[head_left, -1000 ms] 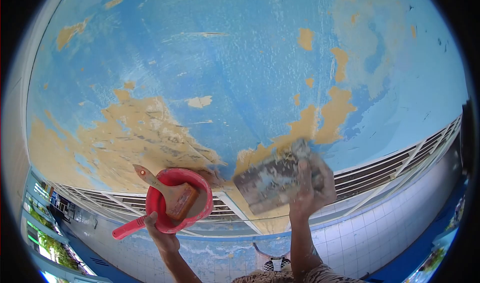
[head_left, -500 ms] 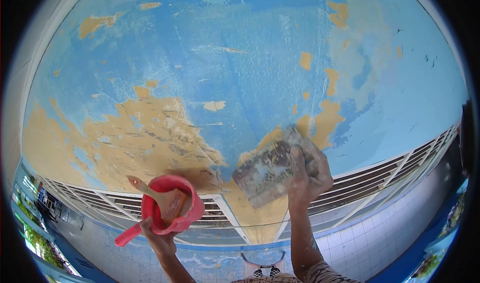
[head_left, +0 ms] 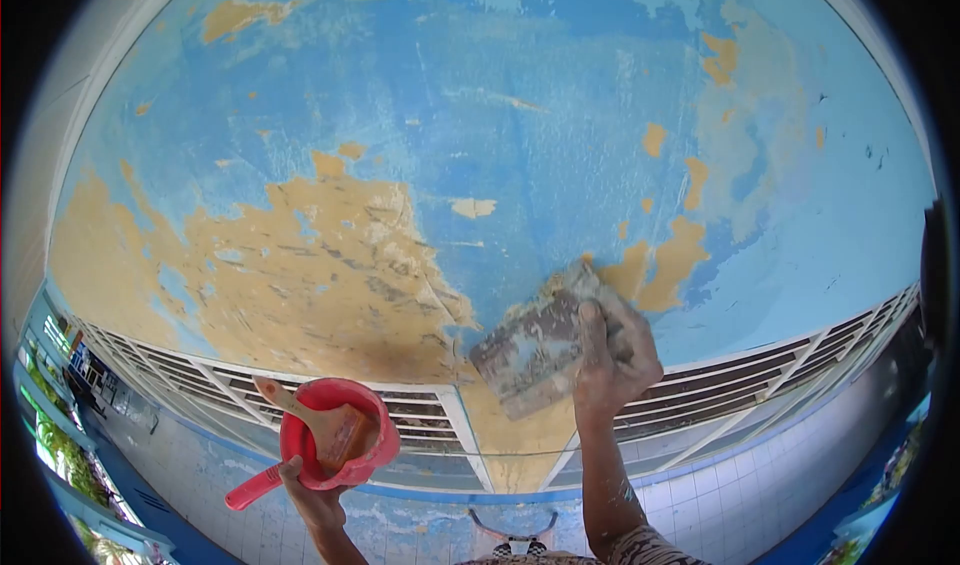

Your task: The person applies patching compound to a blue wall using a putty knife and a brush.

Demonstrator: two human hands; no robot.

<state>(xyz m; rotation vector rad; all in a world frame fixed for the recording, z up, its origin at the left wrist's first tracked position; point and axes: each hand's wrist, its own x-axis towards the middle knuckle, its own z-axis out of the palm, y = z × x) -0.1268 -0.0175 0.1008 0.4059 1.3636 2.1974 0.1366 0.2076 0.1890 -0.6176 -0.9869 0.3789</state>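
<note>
My left hand (head_left: pixel 313 495) is closed on a red plastic dipper (head_left: pixel 382 447), near where its handle joins the bowl. A flat paintbrush (head_left: pixel 318 422) leans inside the dipper, its wooden handle sticking out over the rim toward the upper left. My right hand (head_left: pixel 622 350) grips a wide rectangular trowel (head_left: pixel 535 350), thumb pressed along its face. Dried residue and pale flakes coat the trowel. It lies over the lower part of a blue painted wall (head_left: pixel 540 185), overlapping the edge between blue paint and a bare tan patch (head_left: pixel 310 275).
Below the painted area run white-framed louvred openings on the left and on the right (head_left: pixel 740 380), parted by a tan pillar (head_left: pixel 515 445). White tiles (head_left: pixel 720 495) cover the surface beneath. Greenery shows at the far lower left.
The view has shifted, so the wall marks sit farther right. The dipper with the brush is slightly lower. The trowel stays near the same spot, still in my right hand.
</note>
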